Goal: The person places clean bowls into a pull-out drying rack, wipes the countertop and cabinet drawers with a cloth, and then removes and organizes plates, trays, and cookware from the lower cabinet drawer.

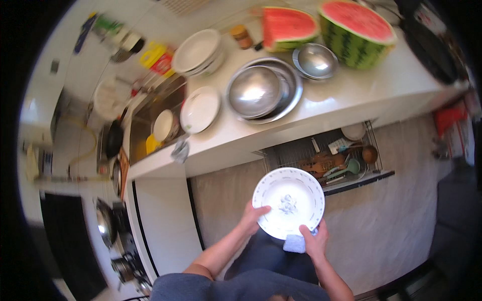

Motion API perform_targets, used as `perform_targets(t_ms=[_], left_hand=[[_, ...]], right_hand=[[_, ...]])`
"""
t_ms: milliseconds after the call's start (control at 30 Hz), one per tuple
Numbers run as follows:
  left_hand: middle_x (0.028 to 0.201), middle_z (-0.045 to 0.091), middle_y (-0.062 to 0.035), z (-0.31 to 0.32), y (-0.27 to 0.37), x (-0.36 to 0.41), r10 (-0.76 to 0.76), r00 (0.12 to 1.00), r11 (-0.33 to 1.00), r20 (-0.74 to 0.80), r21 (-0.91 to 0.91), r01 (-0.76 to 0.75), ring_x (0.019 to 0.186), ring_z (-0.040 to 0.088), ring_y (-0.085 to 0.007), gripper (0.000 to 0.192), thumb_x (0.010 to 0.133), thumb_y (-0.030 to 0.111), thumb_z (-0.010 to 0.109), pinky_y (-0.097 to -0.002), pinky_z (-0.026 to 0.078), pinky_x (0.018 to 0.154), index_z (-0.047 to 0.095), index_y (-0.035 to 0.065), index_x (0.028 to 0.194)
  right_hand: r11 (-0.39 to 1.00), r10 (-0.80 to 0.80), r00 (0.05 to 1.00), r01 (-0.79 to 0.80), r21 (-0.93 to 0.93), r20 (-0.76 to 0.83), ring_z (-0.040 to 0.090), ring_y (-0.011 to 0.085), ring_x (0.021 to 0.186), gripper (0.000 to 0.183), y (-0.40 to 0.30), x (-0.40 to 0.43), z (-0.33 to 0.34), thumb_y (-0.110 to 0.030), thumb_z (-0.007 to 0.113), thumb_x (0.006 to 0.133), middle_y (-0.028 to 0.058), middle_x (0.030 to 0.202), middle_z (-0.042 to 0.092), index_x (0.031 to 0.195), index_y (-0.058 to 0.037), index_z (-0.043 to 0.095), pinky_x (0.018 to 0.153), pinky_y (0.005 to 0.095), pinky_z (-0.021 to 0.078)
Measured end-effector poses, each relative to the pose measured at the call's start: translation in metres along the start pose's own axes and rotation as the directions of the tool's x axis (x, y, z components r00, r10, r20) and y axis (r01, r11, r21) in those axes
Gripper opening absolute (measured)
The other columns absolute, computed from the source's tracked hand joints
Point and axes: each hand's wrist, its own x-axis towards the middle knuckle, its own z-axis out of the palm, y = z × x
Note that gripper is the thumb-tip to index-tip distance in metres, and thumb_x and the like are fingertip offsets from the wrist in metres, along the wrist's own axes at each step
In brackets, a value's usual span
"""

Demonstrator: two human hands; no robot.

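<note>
A white plate (288,203) with a grey floral motif and a patterned rim is held between my two hands, its inner face turned up. My left hand (256,216) grips the left rim, thumb on top. At the lower right, my right hand (315,239) has its thumb over the rim and also holds a light blue cloth (295,243), which hangs below the plate's edge. Beyond the plate, a pulled-out wire drawer (290,154) contains wooden utensils, a green ladle (348,168) and a white grater (339,146).
Along the counter (324,103) are stacked bowls (197,52), a white plate (200,110), steel basins (258,92), small steel bowls (318,62) and watermelon pieces (357,34). A sink (141,116) with a bowl (165,126) lies left. Pots (107,222) stand at lower left.
</note>
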Motion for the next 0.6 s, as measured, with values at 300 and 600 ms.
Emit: perform_targets(t_ms=[300, 600], left_hand=[[0.115, 0.053, -0.0185, -0.078, 0.129, -0.076, 0.292, 0.950, 0.913, -0.114, -0.263, -0.313, 0.102, 0.057, -0.0299, 0.060, 0.068, -0.013, 0.055, -0.0410, 0.050, 0.087, 0.038, -0.0023, 0.124], [0.112, 0.051, -0.0160, -0.209, 0.235, -0.074, 0.323, 0.927, 0.883, -0.188, -0.294, -0.367, 0.103, 0.054, -0.0283, 0.063, 0.062, -0.015, 0.060, -0.0390, 0.049, 0.088, 0.036, 0.0011, 0.118]], right_hand=[[0.931, -0.262, 0.895, 0.334, -0.151, 0.360, 0.063, 0.0298, 0.090, 0.052, -0.127, -0.012, 0.111, -0.026, 0.070, 0.069, 0.0200, 0.096, 0.064, 0.109, 0.0041, 0.053, 0.080, 0.0356, 0.0468], [0.984, -0.140, 0.846, 0.177, -0.023, 0.514, 0.059, 0.0202, 0.094, 0.049, -0.152, 0.001, 0.279, -0.020, 0.069, 0.073, 0.0149, 0.103, 0.063, 0.112, 0.0056, 0.053, 0.084, 0.0308, 0.0452]])
